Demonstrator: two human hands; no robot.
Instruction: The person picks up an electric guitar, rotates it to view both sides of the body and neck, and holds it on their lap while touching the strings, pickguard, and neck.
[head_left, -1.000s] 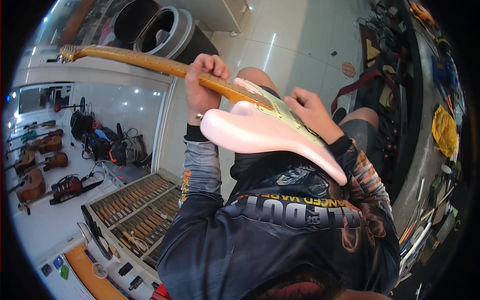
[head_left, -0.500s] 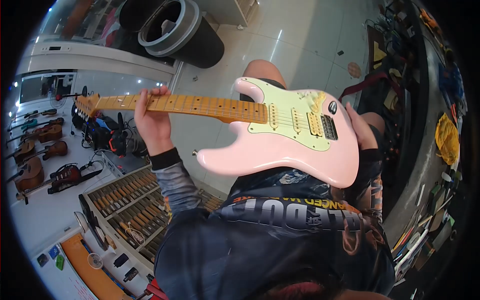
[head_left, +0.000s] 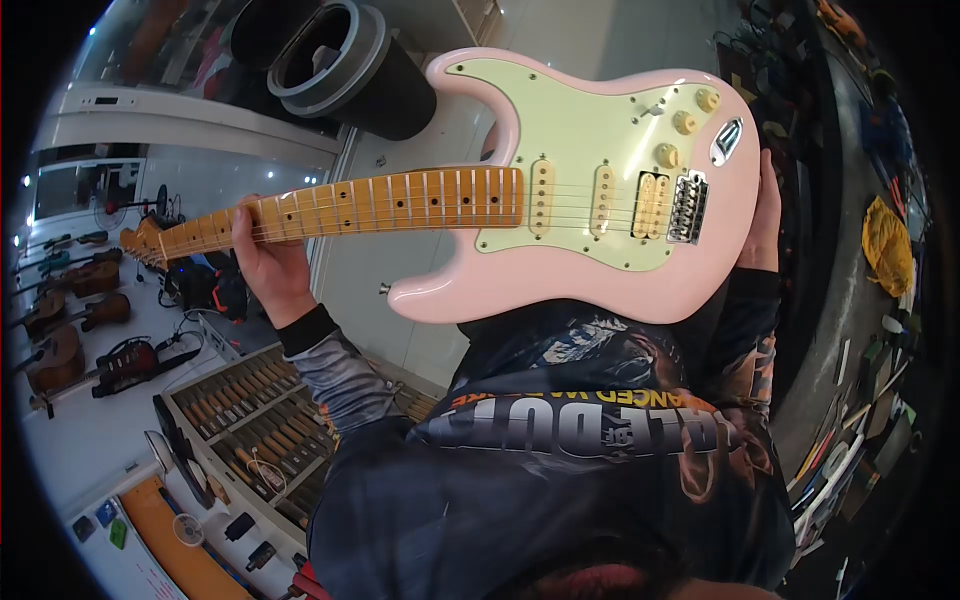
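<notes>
A pink electric guitar (head_left: 560, 285) with a pale green pickguard is held up in front of my torso, its strings facing me. Its wooden neck (head_left: 370, 205) points to the left. My left hand (head_left: 272, 262) is wrapped round the neck near the headstock, with the thumb on the near side. At the right end of the body, my right hand (head_left: 766, 215) grips the edge; most of its fingers are hidden behind the guitar. Three knobs and a metal bridge (head_left: 687, 207) show on the front.
A black bin (head_left: 385, 95) stands on the floor beyond the neck. Several guitars lie at the left. A tray of handled tools (head_left: 270, 420) is at lower left. Along the right runs a cluttered workbench (head_left: 815, 330) with a yellow cloth (head_left: 886, 245).
The guitar has turned from tilted to face me and has risen closer to the camera. My left hand has moved left along the neck; my right hand has gone from the strings to the body's right edge.
</notes>
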